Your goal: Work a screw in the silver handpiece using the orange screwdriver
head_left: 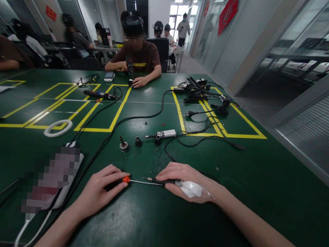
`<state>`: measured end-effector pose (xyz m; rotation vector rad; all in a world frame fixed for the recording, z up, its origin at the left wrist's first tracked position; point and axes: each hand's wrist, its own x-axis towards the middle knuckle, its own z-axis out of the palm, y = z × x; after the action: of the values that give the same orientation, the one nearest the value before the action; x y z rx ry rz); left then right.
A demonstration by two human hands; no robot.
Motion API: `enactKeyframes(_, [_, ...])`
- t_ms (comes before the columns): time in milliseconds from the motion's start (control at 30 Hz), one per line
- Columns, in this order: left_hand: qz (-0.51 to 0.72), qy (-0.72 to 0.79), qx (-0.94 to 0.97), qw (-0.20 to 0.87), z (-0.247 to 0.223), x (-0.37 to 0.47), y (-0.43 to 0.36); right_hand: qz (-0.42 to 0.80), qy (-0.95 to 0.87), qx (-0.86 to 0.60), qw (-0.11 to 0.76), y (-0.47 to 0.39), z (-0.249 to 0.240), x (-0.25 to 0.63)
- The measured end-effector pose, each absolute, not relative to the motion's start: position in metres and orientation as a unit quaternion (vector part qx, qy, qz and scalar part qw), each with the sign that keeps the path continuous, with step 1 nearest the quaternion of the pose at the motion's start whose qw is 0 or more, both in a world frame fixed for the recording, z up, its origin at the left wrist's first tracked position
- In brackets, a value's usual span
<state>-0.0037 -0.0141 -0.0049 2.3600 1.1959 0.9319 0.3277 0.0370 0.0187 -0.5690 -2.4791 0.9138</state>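
My left hand (104, 187) is closed around the handle of a screwdriver (144, 182), black with an orange collar. Its thin metal shaft points right and its tip meets a black part under my right hand (185, 179). With fingers curled, my right hand grips a slim black rod-shaped piece (153, 180) with a narrow metal end, lying along the shaft; I cannot tell exactly what it is. A white pad (192, 188) with clear film is on that hand. Beyond them lie a silver cylindrical tool part (166, 133), two black caps (138, 141) and a round metal piece with a stem (123, 145).
Several tiny screws (134, 156) are scattered on the green table (149, 226). A phone (53, 179) on a white cable lies left, beside a white tape ring (58, 128). Black cables (118, 127) cross the table; a tangled heap (196, 88) lies back right. Across sits a person (144, 56) holding a tool.
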Motion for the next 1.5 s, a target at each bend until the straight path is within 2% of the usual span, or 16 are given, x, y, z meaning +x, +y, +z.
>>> enactKeyframes(1500, [0.318, 0.436, 0.817, 0.202, 0.0010, 0.0003, -0.0183, 0.350, -0.890, -0.213, 0.199, 0.0365, 0.0218, 0.3286])
